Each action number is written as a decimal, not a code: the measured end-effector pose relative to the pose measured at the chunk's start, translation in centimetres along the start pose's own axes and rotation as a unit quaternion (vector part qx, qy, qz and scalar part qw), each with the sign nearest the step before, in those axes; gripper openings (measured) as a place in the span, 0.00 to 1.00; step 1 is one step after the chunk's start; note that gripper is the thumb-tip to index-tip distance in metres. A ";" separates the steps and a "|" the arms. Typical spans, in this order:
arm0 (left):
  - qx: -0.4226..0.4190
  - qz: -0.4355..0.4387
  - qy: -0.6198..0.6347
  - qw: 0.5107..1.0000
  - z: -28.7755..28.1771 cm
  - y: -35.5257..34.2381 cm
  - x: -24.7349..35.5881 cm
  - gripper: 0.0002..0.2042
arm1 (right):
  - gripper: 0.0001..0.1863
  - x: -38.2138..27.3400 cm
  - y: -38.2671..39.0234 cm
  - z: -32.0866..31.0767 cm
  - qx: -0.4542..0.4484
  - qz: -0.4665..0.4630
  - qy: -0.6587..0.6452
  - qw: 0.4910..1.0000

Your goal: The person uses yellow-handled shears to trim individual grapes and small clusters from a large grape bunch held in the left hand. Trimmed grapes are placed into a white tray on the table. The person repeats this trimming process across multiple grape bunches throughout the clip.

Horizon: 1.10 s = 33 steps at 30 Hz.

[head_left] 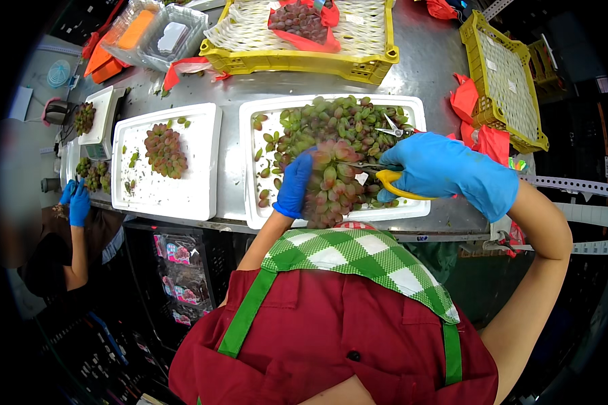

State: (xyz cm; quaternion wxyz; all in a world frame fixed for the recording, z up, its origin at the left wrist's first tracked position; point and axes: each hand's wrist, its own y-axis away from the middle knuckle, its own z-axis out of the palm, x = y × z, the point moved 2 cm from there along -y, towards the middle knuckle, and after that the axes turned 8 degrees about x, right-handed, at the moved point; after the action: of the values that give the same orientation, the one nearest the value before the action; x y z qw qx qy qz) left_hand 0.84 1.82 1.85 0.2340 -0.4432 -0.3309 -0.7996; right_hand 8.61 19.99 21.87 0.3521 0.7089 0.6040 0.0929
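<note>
My left hand (297, 183), in a blue glove, is closed around the side of a bunch of pinkish-green grapes (332, 185), held up over a white tray (248, 145). In my blue-gloved right hand (429, 169) are yellow-handled scissors (393, 183). Their thin blades point left into the bunch; whether they are closed is hard to tell. More green and reddish grapes (311, 121) are heaped in the tray under and behind the bunch. Just above my right hand lies a second pair of open metal blades (390, 127), its handle out of sight behind the glove.
Left of my tray, another white tray (218, 162) holds one bunch (165, 150). Beyond it are a scale (100, 128) and a co-worker's gloved hands (78, 201) at grapes. Yellow crates (297, 64) (483, 74) stand at the back and right. Clear plastic boxes (172, 37) sit back left.
</note>
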 end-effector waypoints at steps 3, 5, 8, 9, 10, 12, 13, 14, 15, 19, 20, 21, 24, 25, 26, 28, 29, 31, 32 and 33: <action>0.008 -0.040 0.053 0.998 0.7 0.5 0.9 0.22 | 0.17 -0.3 -0.1 -0.2 0.021 -0.004 0.004 1.000; 0.008 -0.069 0.078 0.995 1.4 1.0 2.1 0.21 | 0.16 -0.5 -0.3 -0.3 0.027 -0.008 0.033 0.999; -0.014 -0.108 0.097 0.989 1.9 1.2 2.9 0.22 | 0.18 -0.4 -0.1 0.0 0.108 -0.043 0.071 0.991; -0.020 -0.119 0.111 0.987 1.9 1.1 3.0 0.22 | 0.18 -0.3 0.0 0.1 0.117 -0.049 0.073 0.989; -0.025 -0.129 0.124 0.983 1.9 1.0 3.0 0.23 | 0.18 -0.3 0.0 0.2 0.126 -0.055 0.074 0.988; -0.010 -0.122 0.125 0.984 1.5 0.7 2.2 0.25 | 0.19 -0.2 0.1 0.0 0.158 -0.066 0.069 0.983; -0.003 -0.119 0.126 0.985 1.3 0.7 2.0 0.25 | 0.18 -0.3 0.2 -0.3 0.180 -0.071 0.063 0.979; -0.006 -0.120 0.130 0.984 1.3 0.7 1.9 0.27 | 0.18 -0.3 0.3 -0.5 0.203 -0.077 0.056 0.975; -0.009 -0.121 0.135 0.983 1.3 0.7 1.9 0.29 | 0.17 -0.2 0.5 -0.5 0.204 -0.078 0.045 0.975; -0.002 -0.157 0.171 0.973 0.9 0.5 1.2 0.31 | 0.18 0.1 0.8 0.1 0.193 -0.081 0.015 0.978; -0.015 -0.159 0.170 0.972 1.0 0.4 1.2 0.32 | 0.19 0.2 0.6 0.4 0.186 -0.082 0.012 0.979; -0.026 -0.159 0.169 0.972 0.9 0.4 1.2 0.33 | 0.20 0.3 0.4 0.7 0.193 -0.075 -0.016 0.978; -0.207 -0.208 0.522 0.801 1.6 0.0 0.8 0.35 | 0.23 1.5 -1.0 2.9 0.239 -0.079 -0.151 0.956; -0.150 -0.179 0.430 0.872 0.9 -0.8 -0.8 0.36 | 0.24 2.4 -2.1 4.9 0.273 -0.093 -0.227 0.930; -0.094 -0.164 0.322 0.928 0.2 -1.6 -2.4 0.37 | 0.25 3.1 -3.0 6.5 0.307 -0.105 -0.300 0.897; -0.223 -0.166 0.525 0.804 1.7 -1.6 -0.3 0.38 | 0.25 3.3 -4.5 9.4 0.274 -0.050 -0.406 0.871; -0.230 -0.170 0.530 0.799 2.2 -1.4 1.0 0.38 | 0.25 3.0 -4.8 10.2 0.290 -0.041 -0.438 0.850; -0.242 -0.181 0.534 0.790 2.4 -1.1 2.8 0.37 | 0.26 1.9 -5.6 11.3 0.319 -0.034 -0.499 0.805; -0.248 -0.191 0.534 0.785 2.3 -1.3 3.0 0.36 | 0.26 1.3 -5.9 11.6 0.340 -0.046 -0.526 0.778; -0.256 -0.202 0.533 0.781 2.4 -1.4 3.5 0.36 | 0.25 0.8 -6.2 11.9 0.362 -0.058 -0.552 0.749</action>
State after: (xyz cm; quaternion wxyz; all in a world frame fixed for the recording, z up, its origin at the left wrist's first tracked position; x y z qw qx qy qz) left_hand -0.48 4.22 5.36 0.0843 0.0875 -0.0184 -0.9924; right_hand 10.54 16.30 9.12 0.3455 0.6746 0.3331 -0.5609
